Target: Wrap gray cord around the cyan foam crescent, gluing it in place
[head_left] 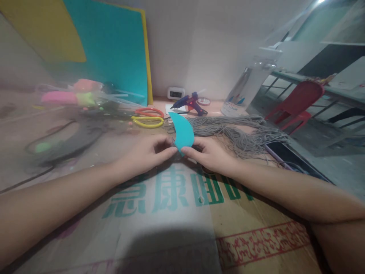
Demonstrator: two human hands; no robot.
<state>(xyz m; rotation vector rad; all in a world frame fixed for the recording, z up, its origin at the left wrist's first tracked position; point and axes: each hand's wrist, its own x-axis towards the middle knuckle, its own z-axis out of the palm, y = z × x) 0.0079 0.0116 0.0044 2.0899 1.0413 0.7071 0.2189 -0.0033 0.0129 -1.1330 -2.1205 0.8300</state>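
Note:
A turquoise crescent-shaped piece (184,131), which looks like foam sheet or card, stands up between my hands with its pointed tip upward. My right hand (212,154) pinches its lower end, thumb in front and fingers behind. My left hand (148,152) is closed at the lower left edge of the piece, thumb and fingers drawn together. A small greyish thing shows at the left fingertips, too blurred to name. Just behind the hands lie scissors (148,121) with red and yellow handles, and a bundle of grey cord (239,133).
A blue glue gun (189,102) with a red light rests by the wall beside a small digital clock (175,93). A clear bottle (242,91) and a phone (293,158) are to the right. Turquoise sheets (114,49) lean at back left. Printed cardboard (182,232) covers the near surface.

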